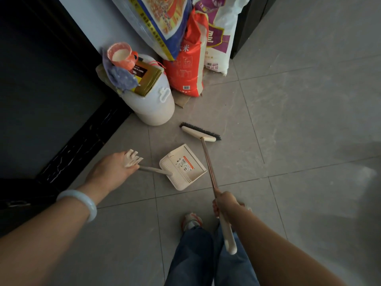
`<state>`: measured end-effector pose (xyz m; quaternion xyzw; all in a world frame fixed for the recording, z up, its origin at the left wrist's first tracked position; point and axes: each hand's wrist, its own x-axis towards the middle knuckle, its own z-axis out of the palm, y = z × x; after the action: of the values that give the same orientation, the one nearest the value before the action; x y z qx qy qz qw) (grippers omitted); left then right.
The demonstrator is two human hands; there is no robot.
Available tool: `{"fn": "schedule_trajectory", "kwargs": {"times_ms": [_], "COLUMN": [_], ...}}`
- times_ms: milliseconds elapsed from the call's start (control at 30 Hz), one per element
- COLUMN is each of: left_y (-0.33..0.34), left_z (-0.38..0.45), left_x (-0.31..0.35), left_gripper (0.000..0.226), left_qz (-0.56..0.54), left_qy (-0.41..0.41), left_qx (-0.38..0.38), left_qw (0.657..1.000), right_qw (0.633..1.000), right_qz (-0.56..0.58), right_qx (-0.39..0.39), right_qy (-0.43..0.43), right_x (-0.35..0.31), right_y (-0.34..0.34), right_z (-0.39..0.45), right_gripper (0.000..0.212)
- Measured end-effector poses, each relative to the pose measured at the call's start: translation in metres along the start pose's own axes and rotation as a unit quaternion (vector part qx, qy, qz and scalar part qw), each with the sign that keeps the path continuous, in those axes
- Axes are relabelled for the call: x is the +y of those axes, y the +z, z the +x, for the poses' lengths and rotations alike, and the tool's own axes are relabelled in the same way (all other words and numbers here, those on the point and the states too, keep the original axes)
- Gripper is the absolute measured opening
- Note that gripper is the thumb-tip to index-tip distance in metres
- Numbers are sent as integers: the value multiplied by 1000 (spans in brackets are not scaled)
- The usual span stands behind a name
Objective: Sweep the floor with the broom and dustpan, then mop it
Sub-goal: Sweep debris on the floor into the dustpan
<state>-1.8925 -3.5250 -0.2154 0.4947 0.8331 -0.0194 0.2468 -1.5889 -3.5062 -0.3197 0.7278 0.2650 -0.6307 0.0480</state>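
While right hand [224, 204] grips broom [201, 134] pole, fingers curled round it, brush head lies on floor [288, 120] just far-right of dustpan [182, 167]. Left hand [115, 168] holds dustpan handle top; pan mouth faces brush. Pole runs near-to-far.

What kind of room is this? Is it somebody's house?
Probably a home, maybe a kitchen or storage corner. Big sacks of rice lean against the wall beside a white plastic barrel, and the floor is grey tile. I can't tell the exact room.
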Motion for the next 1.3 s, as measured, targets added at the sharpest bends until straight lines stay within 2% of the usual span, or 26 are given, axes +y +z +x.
{"fn": "schedule_trajectory", "kwargs": {"times_ms": [67, 100, 200, 233, 267, 367, 567, 767, 900, 1133, 1233, 1300], "left_y": [0, 0, 0, 0, 0, 0, 0, 0, -1, -2, -3, -4], "left_z": [1, 0, -1, -1, -1, 0, 0, -4, -3, -6, -7, -7], "left_x": [-1, -1, -1, -2, -2, -3, -3, -1, 0, 4, 6, 7], "left_gripper": [23, 23, 21, 20, 21, 24, 25, 23, 27, 27, 26, 27], "left_qz": [2, 0, -9, -9, -7, -4, -19, -14, -8, -12, -8, -5], "left_qy": [0, 0, -1, -1, -2, -4, -14, -16, -23, -26, -25, -27], "left_qx": [2, 3, 3, 3, 3, 7, 8, 9, 8, 8, 4, 4], "left_qw": [1000, 1000, 1000, 1000, 1000, 1000, 1000, 1000, 1000, 1000, 1000, 1000], "right_qw": [1000, 999, 990, 983, 974, 943, 895, 808, 793, 746, 743, 757], "right_qz": [3, -1, -96, -132, -165, -259, -384, -545, -572, -621, -614, -598], "right_qx": [2, -5, -36, -37, -34, -37, -33, -39, -11, 33, 62, 66], "right_qy": [-17, -33, -101, -124, -149, -206, -222, -222, -210, -240, -259, -254], "right_x": [-1, -1, 1, 2, 2, 3, 3, 4, 5, 3, 0, -2], "right_y": [2, 3, 3, 3, 3, 2, 7, 8, 2, -18, -27, -32], "right_z": [0, 0, 3, 3, 3, -1, 3, 9, 11, 17, 17, 19], "right_gripper": [24, 27, 86, 99, 103, 97, 86, 69, 66, 59, 53, 51]}}
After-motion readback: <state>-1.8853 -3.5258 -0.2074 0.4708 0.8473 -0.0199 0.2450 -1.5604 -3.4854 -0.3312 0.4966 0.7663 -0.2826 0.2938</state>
